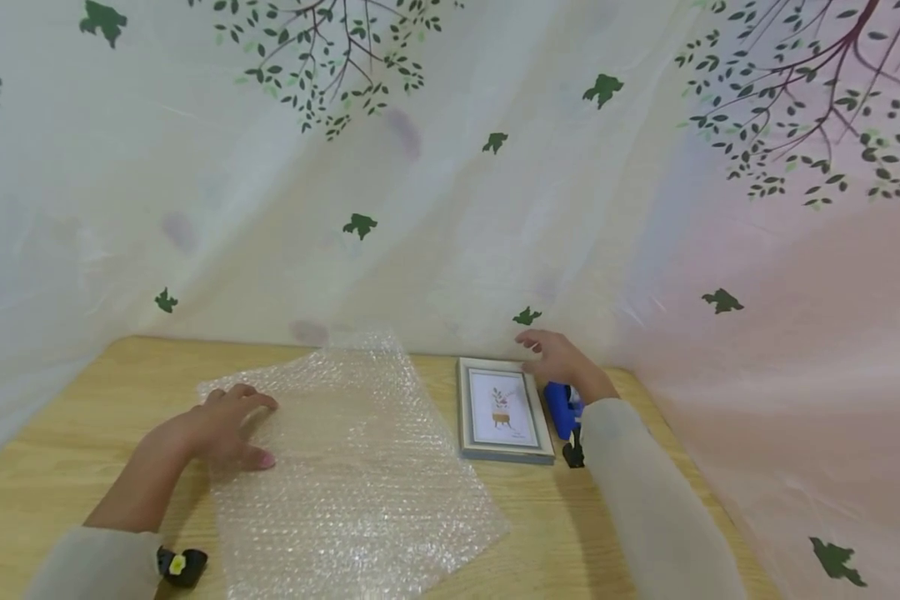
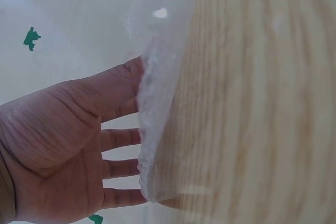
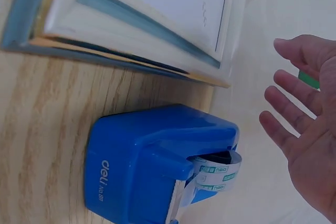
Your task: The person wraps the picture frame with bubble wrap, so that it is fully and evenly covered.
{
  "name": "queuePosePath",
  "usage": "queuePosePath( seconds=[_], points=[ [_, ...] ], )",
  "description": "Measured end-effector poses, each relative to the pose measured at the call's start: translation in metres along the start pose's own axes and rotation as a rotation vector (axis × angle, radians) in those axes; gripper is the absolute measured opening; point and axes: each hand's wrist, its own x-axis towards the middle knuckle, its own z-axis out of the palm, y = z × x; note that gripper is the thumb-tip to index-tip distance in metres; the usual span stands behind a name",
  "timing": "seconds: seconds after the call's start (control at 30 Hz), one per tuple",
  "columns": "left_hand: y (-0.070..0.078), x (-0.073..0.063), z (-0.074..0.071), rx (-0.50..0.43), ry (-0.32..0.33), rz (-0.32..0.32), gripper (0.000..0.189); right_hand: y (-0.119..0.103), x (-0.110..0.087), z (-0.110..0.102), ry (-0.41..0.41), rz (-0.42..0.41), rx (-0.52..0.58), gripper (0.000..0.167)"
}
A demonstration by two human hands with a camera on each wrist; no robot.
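A sheet of clear bubble wrap lies across the wooden table, one corner reaching up to the back edge. At its left edge is my left hand, fingers and thumb spread over the wrap. The left wrist view has that hand with straight fingers, their tips hidden by the wrap's edge. To the right of the wrap, a picture frame with a potted-plant print lies face up. My right hand hovers at the frame's top right corner, holding nothing, its fingers loosely extended in the right wrist view.
A blue tape dispenser with a roll of printed tape stands just right of the frame, partly hidden by my right arm in the head view. Behind the wooden table hangs a pale sheet with printed leaves and branches.
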Motion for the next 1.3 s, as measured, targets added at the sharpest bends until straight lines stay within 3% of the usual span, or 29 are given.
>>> queuePosePath(
  seconds=[0.2, 0.67, 1.07, 1.3],
  points=[
    [0.003, -0.001, -0.001, -0.005, -0.006, 0.001, 0.090, 0.011, 0.010, -0.002, -0.053, 0.053, -0.004, 0.055],
    [-0.001, -0.001, 0.000, 0.002, -0.015, -0.017, 0.089, 0.032, 0.022, -0.002, -0.110, 0.072, -0.051, 0.047],
    [0.000, 0.000, -0.001, 0.018, -0.012, -0.025, 0.086, 0.035, 0.023, 0.006, -0.187, 0.166, -0.011, 0.050],
    [0.000, -0.001, -0.002, 0.022, -0.002, -0.016, 0.084, 0.044, 0.027, 0.010, -0.215, 0.161, 0.034, 0.050]
  ],
)
